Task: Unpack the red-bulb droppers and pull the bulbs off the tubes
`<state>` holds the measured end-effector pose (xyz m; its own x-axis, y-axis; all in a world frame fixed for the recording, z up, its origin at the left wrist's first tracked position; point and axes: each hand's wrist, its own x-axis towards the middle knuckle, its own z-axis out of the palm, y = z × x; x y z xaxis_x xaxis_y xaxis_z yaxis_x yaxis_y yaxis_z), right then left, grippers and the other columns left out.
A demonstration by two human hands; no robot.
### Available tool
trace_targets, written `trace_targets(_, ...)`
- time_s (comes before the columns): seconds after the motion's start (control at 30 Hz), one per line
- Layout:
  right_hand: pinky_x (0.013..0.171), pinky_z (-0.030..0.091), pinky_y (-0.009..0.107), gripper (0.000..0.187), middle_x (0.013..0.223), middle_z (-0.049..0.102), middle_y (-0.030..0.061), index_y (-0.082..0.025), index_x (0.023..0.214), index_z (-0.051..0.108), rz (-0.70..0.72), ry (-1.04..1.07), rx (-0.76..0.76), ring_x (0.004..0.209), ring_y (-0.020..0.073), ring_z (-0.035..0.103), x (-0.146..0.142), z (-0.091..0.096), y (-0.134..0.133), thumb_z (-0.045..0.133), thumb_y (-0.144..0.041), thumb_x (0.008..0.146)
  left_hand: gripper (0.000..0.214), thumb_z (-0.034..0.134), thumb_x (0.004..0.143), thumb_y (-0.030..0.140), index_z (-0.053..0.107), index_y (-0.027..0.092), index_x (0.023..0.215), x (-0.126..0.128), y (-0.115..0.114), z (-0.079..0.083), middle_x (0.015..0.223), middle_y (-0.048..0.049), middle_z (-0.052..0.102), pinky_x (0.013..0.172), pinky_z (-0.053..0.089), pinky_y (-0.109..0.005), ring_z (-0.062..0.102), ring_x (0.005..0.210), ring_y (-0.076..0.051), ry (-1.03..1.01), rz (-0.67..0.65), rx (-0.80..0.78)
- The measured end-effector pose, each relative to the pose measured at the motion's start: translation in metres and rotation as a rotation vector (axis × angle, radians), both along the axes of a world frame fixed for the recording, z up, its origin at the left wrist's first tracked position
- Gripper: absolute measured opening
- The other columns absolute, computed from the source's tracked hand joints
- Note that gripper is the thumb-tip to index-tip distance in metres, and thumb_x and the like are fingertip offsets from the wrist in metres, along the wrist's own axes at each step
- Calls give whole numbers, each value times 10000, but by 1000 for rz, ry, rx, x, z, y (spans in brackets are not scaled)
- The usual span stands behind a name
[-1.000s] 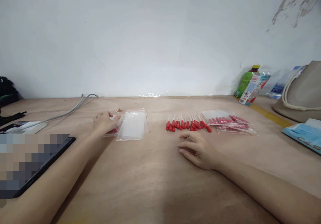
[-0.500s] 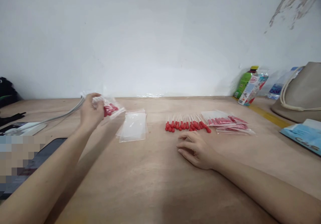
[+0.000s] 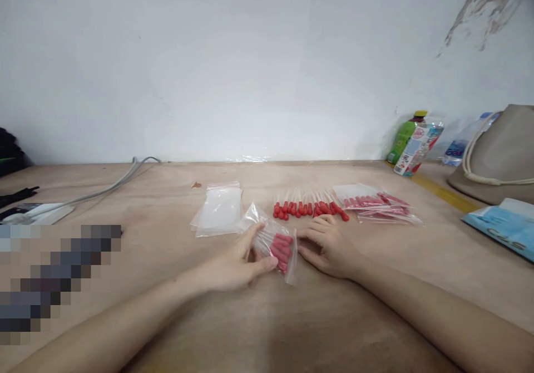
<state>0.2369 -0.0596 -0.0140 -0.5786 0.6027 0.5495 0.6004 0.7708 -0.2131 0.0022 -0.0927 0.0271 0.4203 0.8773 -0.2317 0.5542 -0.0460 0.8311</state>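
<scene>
My left hand [image 3: 248, 259] pinches a clear plastic bag [image 3: 267, 235] that holds several droppers with red bulbs [image 3: 281, 250]. Just right of the bag, my right hand [image 3: 327, 248] rests on the table with its fingers loosely curved and apart, nothing in them. Beyond it lies a row of loose droppers [image 3: 308, 209], red bulbs toward me and clear stems pointing at the wall. A stack of flat clear bags [image 3: 219, 211] is behind my left hand. Filled bags of droppers [image 3: 384, 206] overlap to the right of the row.
On the wooden table [image 3: 208, 328], a grey cable [image 3: 104, 189] runs along the left. Drink bottles [image 3: 411, 139], a beige bag [image 3: 496, 156] and a blue packet [image 3: 500, 225] stand or lie at the right. A small brown scrap [image 3: 196, 185] is near the wall.
My left hand has come from the far left to the middle with the bag of droppers, now close to my right hand. The right hand has barely moved.
</scene>
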Motion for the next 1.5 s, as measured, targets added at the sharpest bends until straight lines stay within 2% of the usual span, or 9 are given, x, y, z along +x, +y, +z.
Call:
trace_targets(0.07, 768, 316, 364, 128, 826, 631, 42, -198, 863, 614, -70, 14, 12, 791, 173, 511, -1, 0, 1, 507, -238, 806, 689, 538, 765, 463, 303, 162, 1340, -10, 4, 18, 541, 40, 577, 422, 374, -204, 531, 447, -124, 166, -108, -43)
trace_targets(0.17, 776, 308, 377, 201, 859, 627, 48, -200, 770, 632, -140, 45, 14, 817, 173, 509, -2, 4, -1, 453, -246, 849, 461, 480, 785, 500, 578, 199, 1121, -21, 18, 26, 555, 9, 583, 469, 381, -223, 553, 516, -152, 366, -69, 233)
trace_targets(0.27, 768, 313, 382, 287, 874, 606, 51, -202, 707, 627, -220, 89, -19, 821, 176, 505, -5, 8, -5, 446, -364, 860, 430, 375, 851, 467, 556, 221, 1153, -30, 39, 10, 903, -70, 643, 716, 447, -309, 594, 841, -223, 479, 85, 624)
trace_targets(0.33, 744, 322, 376, 315, 839, 586, 43, -210, 679, 620, -273, 96, -65, 809, 185, 499, -7, 10, -9, 510, -480, 798, 456, 333, 873, 449, 487, 212, 1231, -40, 55, -8, 1216, -108, 518, 920, 374, -389, 473, 1121, -262, 524, 93, 743)
trace_targets(0.47, 704, 334, 353, 270, 752, 564, 17, -222, 608, 607, -322, 78, -195, 761, 181, 502, -16, 8, -9, 592, -464, 728, 516, 281, 887, 477, 383, 204, 1313, -71, 85, -28, 1392, -108, 339, 1042, 208, -485, 261, 1299, -274, 597, 31, 623)
trace_targets(0.6, 672, 355, 325, 278, 654, 572, 9, -197, 548, 584, -442, 149, -339, 694, 170, 528, -28, 5, -1, 565, -385, 751, 440, 386, 859, 445, 508, 205, 1207, -88, 93, -21, 1331, -104, 421, 1051, 211, -469, 335, 1252, -280, 491, 89, 714)
trace_targets(0.73, 677, 382, 315, 308, 659, 618, 5, -189, 569, 603, -403, 210, -410, 667, 161, 556, -33, 5, 8, 511, -385, 787, 336, 405, 864, 372, 582, 186, 1080, -57, 70, -8, 1211, -71, 508, 1032, 301, -351, 436, 1158, -213, 375, 108, 842)
trace_targets(0.97, 658, 419, 295, 253, 698, 656, -14, -228, 759, 681, -178, 202, -460, 648, 155, 574, -22, 4, 9, 461, -336, 826, 265, 440, 851, 207, 584, 211, 1074, 18, 32, -11, 1115, -48, 540, 886, 429, -264, 537, 1001, -152, 80, -298, 876)
trace_targets(1.5, 741, 356, 294, 296, 733, 660, -11, -208, 724, 674, -202, 233, -730, 743, 169, 557, -23, 14, 2, 529, -465, 742, 256, 454, 848, 169, 607, 201, 1050, 23, 45, -19, 1012, -54, 548, 825, 448, -270, 541, 931, -143, 36, -318, 846)
